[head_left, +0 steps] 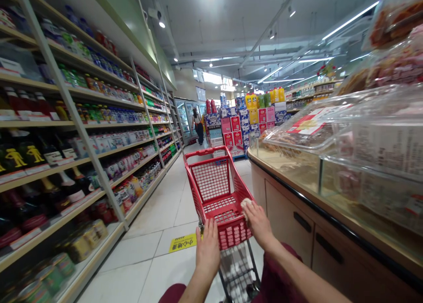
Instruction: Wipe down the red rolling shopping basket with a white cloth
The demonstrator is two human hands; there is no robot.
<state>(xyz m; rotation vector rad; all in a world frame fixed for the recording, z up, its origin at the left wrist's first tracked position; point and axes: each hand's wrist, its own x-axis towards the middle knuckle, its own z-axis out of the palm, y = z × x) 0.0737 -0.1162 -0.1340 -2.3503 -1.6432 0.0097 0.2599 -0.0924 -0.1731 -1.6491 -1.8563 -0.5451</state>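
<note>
A red plastic shopping cart stands right in front of me, its basket bare inside and its lower frame of grey metal. On the near left corner of its rim lies my left hand, fingers stretched out flat and holding nothing. My right hand presses a crumpled whitish cloth against the right side of the rim. Part of the cloth is hidden beneath the fingers.
Tall shelves of bottles and cans line the left. On the right runs a wooden counter stacked with clear food packs. Ahead are piled drink boxes and a person. A yellow floor sticker lies left of the cart.
</note>
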